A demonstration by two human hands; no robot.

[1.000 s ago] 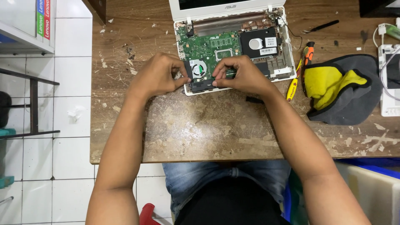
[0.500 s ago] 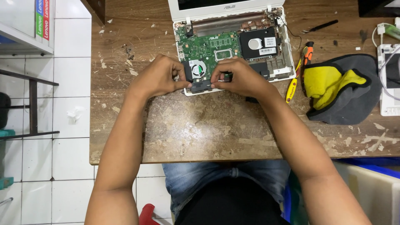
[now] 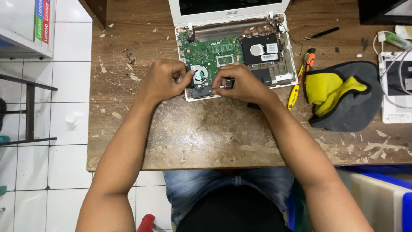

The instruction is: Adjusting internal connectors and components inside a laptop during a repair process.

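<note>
worn wooden table (image 3: pixel 206 137), both hands (image 3: pixel 206 81) pinching parts at opened laptop (image 3: pixel 234 56) near edge, bare tabletop toward person

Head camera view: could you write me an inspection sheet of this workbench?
Surface: worn wooden table, scratched and flaky.
Job's things: opened white laptop, green board, fan and drive exposed.
Clutter: yellow screwdriver, orange-handled tool, grey-yellow pouch, black pen-like tool.
Hands: left hand and right hand both at the laptop's front edge.
Cables: white leads at right.
Surroundings: white tiled floor, blue-white bin.
</note>
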